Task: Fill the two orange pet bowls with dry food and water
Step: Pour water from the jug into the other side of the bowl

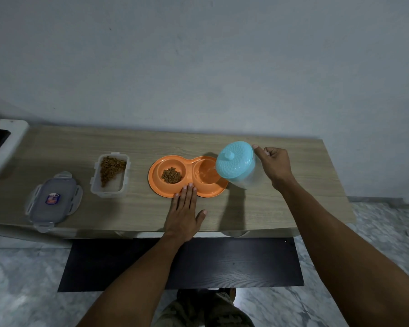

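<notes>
Orange plastic is light, so the double bowl (188, 177) could skid if the left hand (184, 212), flat on the desk (281, 204) at the bowl's 6 o'clock with fingers spread and touching its rim, lets up. Kibble sits in the left well; water runs into the right. At 3 o'clock the right hand (274, 165) clamps the tilted jug (237, 162); over-tipping would flood the rim or loosen the lid.

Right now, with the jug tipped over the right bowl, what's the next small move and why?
Probably keep the jug tilted a little longer: water is running into the right bowl, which looks only partly filled. The left bowl already holds kibble, and the left hand steadies the dish.
</notes>
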